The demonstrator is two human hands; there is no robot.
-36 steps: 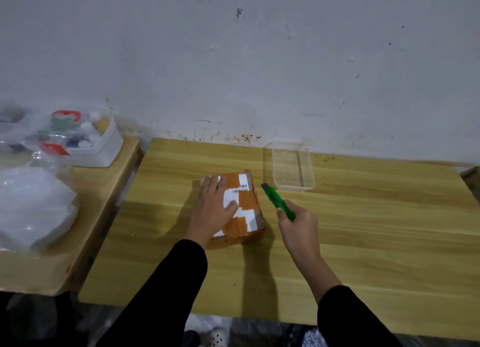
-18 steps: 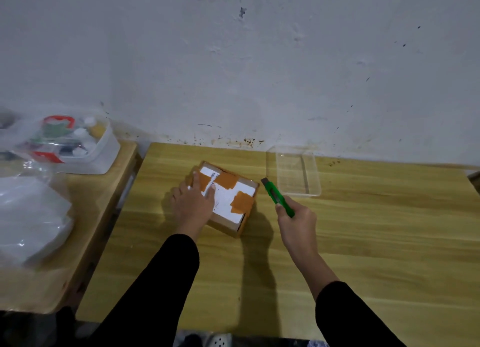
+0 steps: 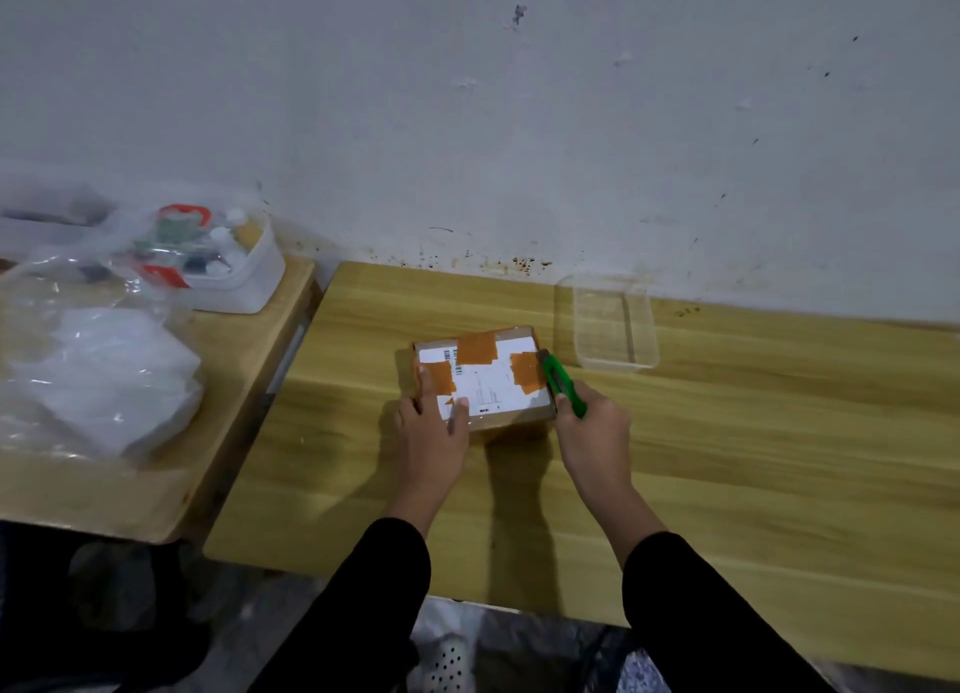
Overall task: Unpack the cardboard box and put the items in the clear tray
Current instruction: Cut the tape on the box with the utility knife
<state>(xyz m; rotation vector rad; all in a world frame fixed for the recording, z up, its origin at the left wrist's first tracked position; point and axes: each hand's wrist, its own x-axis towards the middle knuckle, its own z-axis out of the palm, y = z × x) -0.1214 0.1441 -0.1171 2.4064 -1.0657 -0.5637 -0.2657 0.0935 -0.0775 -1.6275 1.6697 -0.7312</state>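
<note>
A small cardboard box [image 3: 485,378] with a white label and orange tape patches lies flat on the wooden table [image 3: 727,458]. My left hand [image 3: 434,427] presses on its near left corner, fingers spread over the top. My right hand [image 3: 592,432] grips a green utility knife [image 3: 562,385] whose tip touches the box's right edge. The clear tray [image 3: 613,329] stands just behind and to the right of the box, near the wall, with nothing in it.
A second, lower wooden table [image 3: 156,484] stands to the left with a gap between. On it are a white tub [image 3: 239,277] holding small bottles and clear plastic bags [image 3: 98,370] of white material. The wall runs along the back.
The box has been turned so its long side faces me and lies flat. My right hand brought the knife from beside the box up against its right edge. The left hand shifted to the near left corner.
</note>
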